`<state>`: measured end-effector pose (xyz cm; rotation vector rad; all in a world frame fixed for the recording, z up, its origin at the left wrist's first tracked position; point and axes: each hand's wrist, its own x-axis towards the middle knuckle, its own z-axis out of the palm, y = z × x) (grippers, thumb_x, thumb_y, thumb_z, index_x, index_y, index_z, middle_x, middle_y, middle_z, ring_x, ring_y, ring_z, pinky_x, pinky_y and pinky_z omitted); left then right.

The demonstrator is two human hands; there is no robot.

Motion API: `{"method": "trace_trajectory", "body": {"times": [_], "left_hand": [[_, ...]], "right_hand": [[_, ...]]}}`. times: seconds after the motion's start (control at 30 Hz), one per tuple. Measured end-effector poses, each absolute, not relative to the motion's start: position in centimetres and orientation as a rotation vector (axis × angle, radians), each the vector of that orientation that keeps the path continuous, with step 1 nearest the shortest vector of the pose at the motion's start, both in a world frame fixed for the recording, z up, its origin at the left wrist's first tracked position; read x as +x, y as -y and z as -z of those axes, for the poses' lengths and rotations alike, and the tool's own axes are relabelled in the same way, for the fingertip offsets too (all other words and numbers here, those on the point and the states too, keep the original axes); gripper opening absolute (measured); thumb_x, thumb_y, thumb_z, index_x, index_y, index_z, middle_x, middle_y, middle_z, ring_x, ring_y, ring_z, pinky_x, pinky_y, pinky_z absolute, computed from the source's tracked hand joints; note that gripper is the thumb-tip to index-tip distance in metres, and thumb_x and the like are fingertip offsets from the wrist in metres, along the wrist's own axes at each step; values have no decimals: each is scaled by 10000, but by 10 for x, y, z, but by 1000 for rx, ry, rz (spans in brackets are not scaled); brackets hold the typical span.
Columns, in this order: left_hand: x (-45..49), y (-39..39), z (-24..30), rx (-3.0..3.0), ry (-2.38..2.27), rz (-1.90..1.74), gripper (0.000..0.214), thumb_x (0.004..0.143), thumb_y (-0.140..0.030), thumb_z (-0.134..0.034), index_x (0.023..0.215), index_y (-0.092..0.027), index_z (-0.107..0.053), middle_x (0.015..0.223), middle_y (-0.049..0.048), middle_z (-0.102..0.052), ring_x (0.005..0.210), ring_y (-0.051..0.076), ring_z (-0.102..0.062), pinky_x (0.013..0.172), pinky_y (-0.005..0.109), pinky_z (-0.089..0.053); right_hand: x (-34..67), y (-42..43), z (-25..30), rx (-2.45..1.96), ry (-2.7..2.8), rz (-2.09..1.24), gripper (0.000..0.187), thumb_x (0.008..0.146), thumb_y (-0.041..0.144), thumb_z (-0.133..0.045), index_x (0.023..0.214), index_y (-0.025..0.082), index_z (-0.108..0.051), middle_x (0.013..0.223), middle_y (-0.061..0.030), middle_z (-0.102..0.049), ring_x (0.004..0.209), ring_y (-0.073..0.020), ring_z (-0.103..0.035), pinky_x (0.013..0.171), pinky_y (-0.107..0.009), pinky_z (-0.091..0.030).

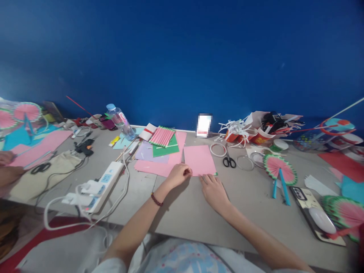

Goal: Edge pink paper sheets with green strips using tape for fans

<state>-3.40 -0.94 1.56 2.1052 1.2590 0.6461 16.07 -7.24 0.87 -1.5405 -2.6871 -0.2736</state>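
Note:
A pink paper sheet [200, 158] lies flat in front of me, with a bit of green showing at its lower right corner. My left hand [179, 175], wearing a beaded bracelet on its wrist, is closed at the sheet's lower left corner, thumb and fingers pinched together there. Along the sheet's near edge, my right hand [214, 190] lies flat with fingers stretched out, their tips touching the paper. Just left are more pink paper [149, 167], a green sheet [170, 149] and a pleated pink paper [163, 136] with green edges. Black-handled scissors [229, 160] rest right of the sheet.
A power strip [105, 184] with white cables, a tilted water bottle [121, 122] and a glue gun [84, 147] are on the left. Rolls of tape [218, 149], a paper fan [280, 170] and a phone [305, 204] under a mouse lie right. Another person's hand [6, 157] is far left.

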Motion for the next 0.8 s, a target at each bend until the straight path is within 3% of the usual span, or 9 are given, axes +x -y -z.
{"method": "trace_trajectory", "body": {"times": [0.3, 0.5, 0.8], "left_hand": [[-33, 10, -21, 2088, -1269, -623, 94, 798, -220, -603, 736, -170, -654, 741, 29, -663, 724, 155, -573, 671, 245, -410], [-33, 11, -21, 2116, -1276, -626, 74, 794, -199, -603, 738, -175, -645, 737, 25, -658, 725, 153, -569, 677, 247, -408], [-32, 13, -21, 2201, -1299, -577, 57, 814, -214, -592, 768, -190, -616, 776, 13, -642, 795, 168, -557, 739, 282, -371]], "right_hand": [[155, 76, -16, -1576, 2664, 275, 453, 862, 173, -502, 1314, 196, -476, 1123, -116, -583, 1033, -262, -477, 848, -421, -371], [151, 79, -4, -1552, 2640, 378, 451, 845, 117, -496, 1296, 140, -493, 1158, -139, -580, 1080, -280, -471, 873, -445, -377], [152, 74, -10, -1478, 2699, 289, 441, 849, 126, -491, 1290, 130, -491, 1087, -122, -597, 1001, -236, -502, 805, -365, -398]]}}
